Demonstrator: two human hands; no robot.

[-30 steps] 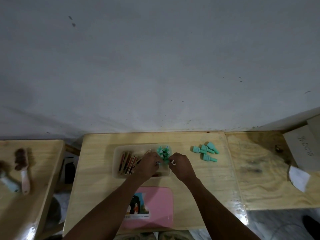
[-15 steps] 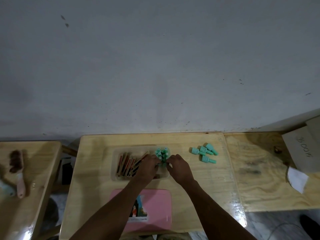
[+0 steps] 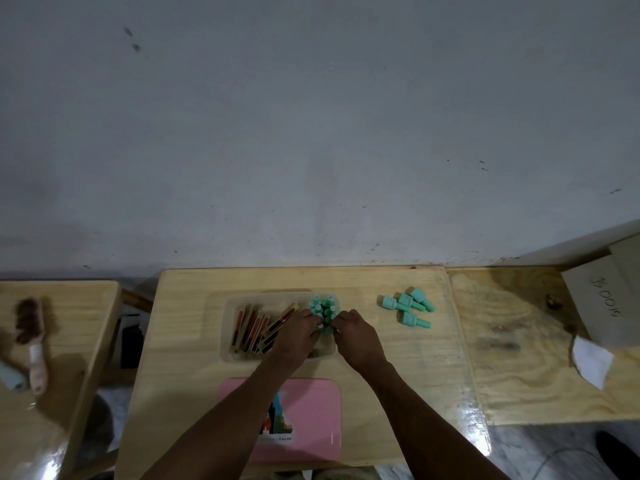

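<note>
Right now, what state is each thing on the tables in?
Standing bottles: upright, clustered at right end of tray.
Loose bottles: four, lying on their sides.
Sticks: leaning in the tray.
Pink case: lying flat.
Brush: lying flat.
Left hand, right hand: fingers curled at the standing bottles, grip unclear.

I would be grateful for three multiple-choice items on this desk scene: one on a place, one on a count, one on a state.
1. The left hand and right hand meet at: A the pink case; B the teal bottles in the clear tray; C the brush.
2. Loose bottles on the table right of the tray number: A two; B seven; C four.
3. Those loose bottles are: A lying on their sides; B standing upright; C stacked.
Answers: 1 B, both hands' fingertips touch that cluster; 2 C, four lie apart there; 3 A, each shows its full length.
</note>
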